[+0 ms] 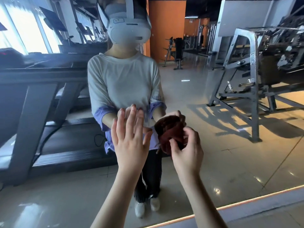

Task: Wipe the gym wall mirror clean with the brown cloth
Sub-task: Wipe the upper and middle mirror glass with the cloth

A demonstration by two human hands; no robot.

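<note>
The gym wall mirror [205, 145] fills nearly the whole view and reflects me standing right in front of it. My right hand [187, 150] grips the bunched brown cloth [171, 132] close to the glass, fingers curled round it. My left hand [130, 137] is raised beside it with straight, spread fingers, palm toward the mirror; whether it touches the glass I cannot tell. The reflections of both hands sit just behind them.
The mirror's lower edge [246, 200] runs as a bright strip slanting up to the right, above a grey ledge. Reflected in the glass are treadmills [49, 99] on the left and a metal weight machine [253, 76] on the right, on a shiny tiled floor.
</note>
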